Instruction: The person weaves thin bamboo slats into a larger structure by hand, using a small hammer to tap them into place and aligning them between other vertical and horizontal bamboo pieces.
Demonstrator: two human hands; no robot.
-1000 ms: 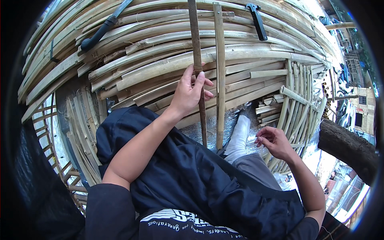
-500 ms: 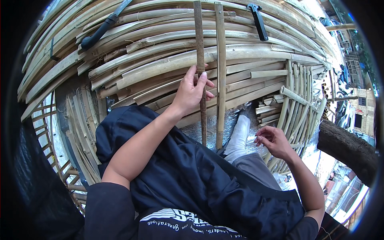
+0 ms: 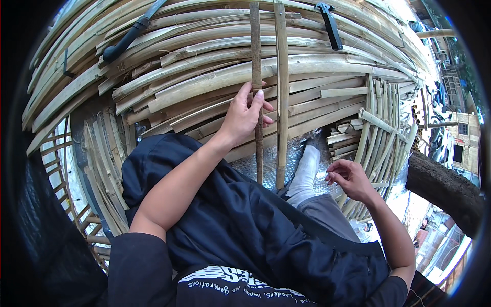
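Observation:
My left hand [image 3: 242, 117] is closed on a narrow, darker brown bamboo strip [image 3: 255, 48], with the thumb on its face and fingertips showing past its right edge. Just right of it lies a paler bamboo strip [image 3: 282, 61], roughly parallel and a small gap away. Both strips run lengthwise from the far stack towards my lap. My right hand [image 3: 352, 180] hovers over my right leg, beside my white-socked foot [image 3: 305, 169]. Its fingers are curled, with thumb and forefinger close together; anything between them is too small to make out.
Long split bamboo slats [image 3: 215, 77] lie stacked across the far side. On them rest a black-handled hammer [image 3: 333, 33] and a tool with a curved dark handle [image 3: 125, 43]. Short bamboo pieces [image 3: 343, 138] sit at the right, near a bamboo lattice [image 3: 381, 112]. A thick log [image 3: 445, 192] juts in farther right.

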